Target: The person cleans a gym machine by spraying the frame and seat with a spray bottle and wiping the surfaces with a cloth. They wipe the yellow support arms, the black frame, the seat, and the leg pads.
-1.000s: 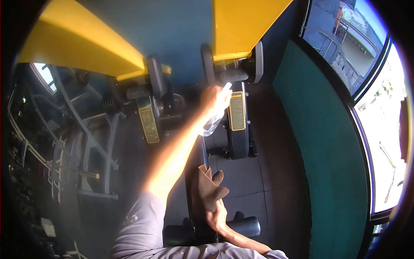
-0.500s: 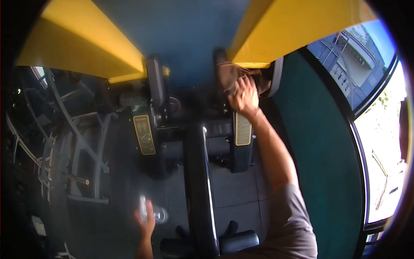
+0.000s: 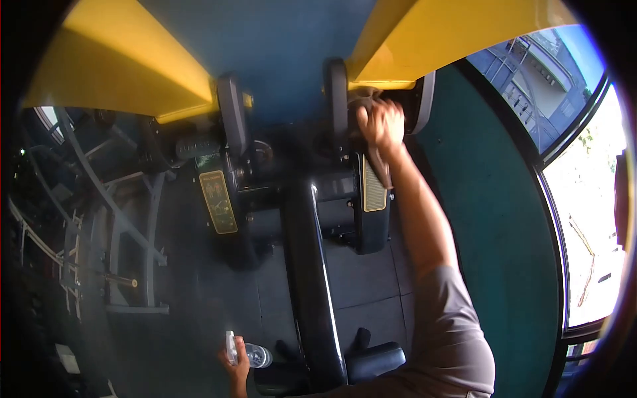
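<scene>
A clear spray bottle (image 3: 259,356) with a white head lies tilted sideways in my left hand (image 3: 236,361), low in the view, with my fingers wrapped round its neck. Further up, my right hand (image 3: 386,126) is closed over a brownish cloth (image 3: 379,167), one end of which hangs below my wrist. That hand is at the lower edge of the right yellow cover (image 3: 405,50) of a gym machine, beside a dark upright plate (image 3: 336,99). Part of the cloth is hidden behind my fingers.
The machine's black centre beam (image 3: 317,285) runs down to padded rollers (image 3: 375,361). Label plates (image 3: 217,202) sit on its frame. A second yellow cover (image 3: 139,63) is at upper left, with a grey rack (image 3: 156,245) below. A green wall (image 3: 488,199) and windows stand right.
My right hand has moved slightly up and right with the cloth, whose end now hangs down. My left hand and the spray bottle have shifted lower and to the right.
</scene>
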Demonstrator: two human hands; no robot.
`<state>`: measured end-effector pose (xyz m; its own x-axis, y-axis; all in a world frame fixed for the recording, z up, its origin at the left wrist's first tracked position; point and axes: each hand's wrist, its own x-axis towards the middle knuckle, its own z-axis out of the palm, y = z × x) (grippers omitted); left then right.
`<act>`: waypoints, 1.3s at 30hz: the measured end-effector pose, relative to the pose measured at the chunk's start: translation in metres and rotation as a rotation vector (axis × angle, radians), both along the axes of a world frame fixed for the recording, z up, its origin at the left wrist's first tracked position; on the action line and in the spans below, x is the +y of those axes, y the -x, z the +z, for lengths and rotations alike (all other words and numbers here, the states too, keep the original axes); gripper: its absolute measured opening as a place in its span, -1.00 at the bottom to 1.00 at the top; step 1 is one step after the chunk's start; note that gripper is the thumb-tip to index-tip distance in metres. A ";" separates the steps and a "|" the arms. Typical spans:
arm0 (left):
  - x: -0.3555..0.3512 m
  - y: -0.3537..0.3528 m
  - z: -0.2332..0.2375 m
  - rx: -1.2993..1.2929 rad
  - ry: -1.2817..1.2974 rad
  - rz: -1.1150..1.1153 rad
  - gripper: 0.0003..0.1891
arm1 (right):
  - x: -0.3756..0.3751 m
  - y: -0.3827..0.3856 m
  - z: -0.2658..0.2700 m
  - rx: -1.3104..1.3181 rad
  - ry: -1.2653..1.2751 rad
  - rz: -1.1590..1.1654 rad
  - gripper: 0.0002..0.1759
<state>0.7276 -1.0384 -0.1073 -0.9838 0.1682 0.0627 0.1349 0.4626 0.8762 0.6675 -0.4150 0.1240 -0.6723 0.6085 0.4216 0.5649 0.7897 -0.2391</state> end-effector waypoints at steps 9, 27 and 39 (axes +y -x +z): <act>-0.029 0.001 -0.019 0.716 0.655 -0.387 -0.67 | -0.048 0.056 -0.060 0.989 0.718 0.247 -0.50; -0.007 -0.026 0.019 -0.010 -0.065 -0.132 -0.80 | 0.004 -0.023 -0.074 0.531 -0.336 0.073 -0.33; -0.011 -0.014 -0.009 0.103 -0.086 -0.021 -0.77 | -0.163 -0.015 -0.048 1.363 0.841 0.126 -0.43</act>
<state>0.7418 -1.0495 -0.1167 -0.9676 0.1786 0.1785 0.2354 0.3824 0.8935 0.6829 -0.5782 0.0761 -0.1550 0.9382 0.3094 -0.4773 0.2031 -0.8549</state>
